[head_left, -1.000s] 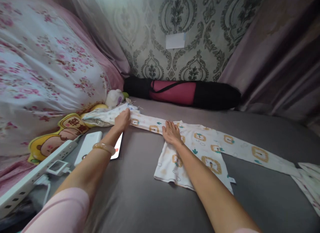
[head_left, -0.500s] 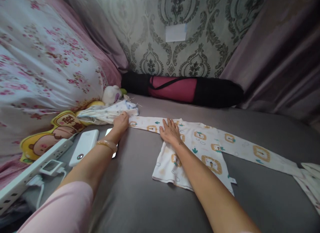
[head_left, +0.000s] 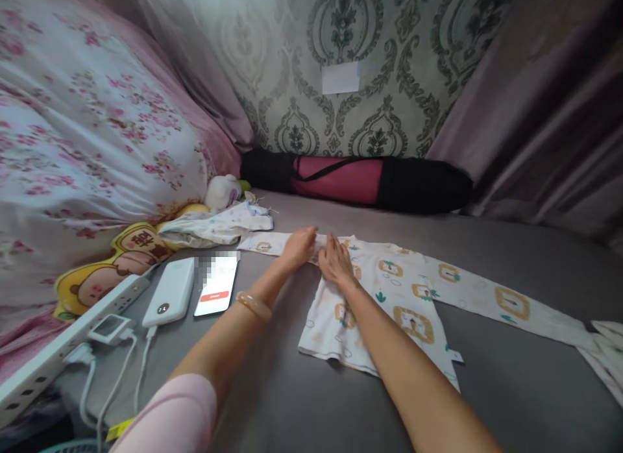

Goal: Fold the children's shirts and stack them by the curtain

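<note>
Lying flat on the grey bed sheet [head_left: 272, 375] is a small white baby top [head_left: 389, 291] with a lion print, its body folded toward the viewer and both sleeves spread out sideways. The top serves as the landmark here.

- Left hand [head_left: 299, 245]: laid on the top's left sleeve, close to the shoulder seam. Fingers look curled over the cloth; whether the sleeve is pinched or only pressed cannot be told. A pale bangle [head_left: 253, 305] is worn on this wrist.
- Right hand [head_left: 335, 263]: spread open, palm down, pressed on the top at the shoulder, just beside the left hand. Nothing is gripped.
- Left of the top, on the sheet: a phone [head_left: 217, 285] with its screen lit, and a white power bank [head_left: 170, 291] just beyond it, cable attached. Further left, a white power strip [head_left: 58, 349].
- Beyond the top's left sleeve: a second crumpled garment [head_left: 214, 224], a small plush toy [head_left: 221, 190] and a yellow cartoon cushion [head_left: 111, 265], all against a floral pillow [head_left: 87, 135].
- Behind the top, along the patterned wall: a rolled pink mat in a black carrier [head_left: 360, 180].
- Right of the top, at the frame edge: more printed cloth [head_left: 603, 349], touching the right sleeve's end.
</note>
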`<state>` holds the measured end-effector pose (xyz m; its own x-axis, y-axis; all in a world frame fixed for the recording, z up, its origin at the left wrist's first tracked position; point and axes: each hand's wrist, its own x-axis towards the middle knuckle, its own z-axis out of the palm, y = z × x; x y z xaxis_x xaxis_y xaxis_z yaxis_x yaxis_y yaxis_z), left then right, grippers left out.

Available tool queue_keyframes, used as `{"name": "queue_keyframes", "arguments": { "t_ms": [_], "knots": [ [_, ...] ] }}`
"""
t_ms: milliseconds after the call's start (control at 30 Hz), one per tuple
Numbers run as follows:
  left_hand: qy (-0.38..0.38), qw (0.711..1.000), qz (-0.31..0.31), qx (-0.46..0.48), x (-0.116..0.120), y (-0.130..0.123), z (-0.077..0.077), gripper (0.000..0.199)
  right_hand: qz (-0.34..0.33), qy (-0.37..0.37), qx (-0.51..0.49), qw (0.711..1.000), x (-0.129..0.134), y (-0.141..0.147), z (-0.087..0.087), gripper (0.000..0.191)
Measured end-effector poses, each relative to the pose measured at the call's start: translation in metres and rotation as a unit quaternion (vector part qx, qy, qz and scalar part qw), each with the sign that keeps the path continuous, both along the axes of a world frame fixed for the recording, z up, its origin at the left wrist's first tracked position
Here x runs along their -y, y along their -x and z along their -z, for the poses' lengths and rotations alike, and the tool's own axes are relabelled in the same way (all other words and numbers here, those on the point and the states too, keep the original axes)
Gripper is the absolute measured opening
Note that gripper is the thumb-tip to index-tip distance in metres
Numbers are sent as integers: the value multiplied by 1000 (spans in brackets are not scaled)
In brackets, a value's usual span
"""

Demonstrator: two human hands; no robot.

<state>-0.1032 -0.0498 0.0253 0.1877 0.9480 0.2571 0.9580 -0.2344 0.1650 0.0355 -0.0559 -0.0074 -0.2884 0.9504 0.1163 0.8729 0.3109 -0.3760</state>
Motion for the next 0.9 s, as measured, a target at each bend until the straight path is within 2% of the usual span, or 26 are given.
{"name": "queue_keyframes", "arguments": {
  "t_ms": [100,200,400,567,700,800,900],
  "knots": [
    [18,999,1,28,-1,-23,23,38,1,-3,9,1000,-2,-2,1,56],
    [37,999,-17,-6,1,-22,35,42,-19,-28,39,999,-1,-2,3,52],
    [98,989,-82,-69,11,11,28,60,-20,-36,57,998,2,0,4,54],
    [137,979,-140,-63,16,60,23,65,-20,-14,68,997,2,1,0,56],
    [170,971,-159,-59,9,93,18,63,-20,7,74,997,2,1,-2,57],
    [184,968,-156,-62,3,104,16,65,-20,1,69,997,3,2,-3,57],
    [177,969,-156,-73,2,106,20,70,-19,-13,55,998,6,1,-2,56]
  ]
}}
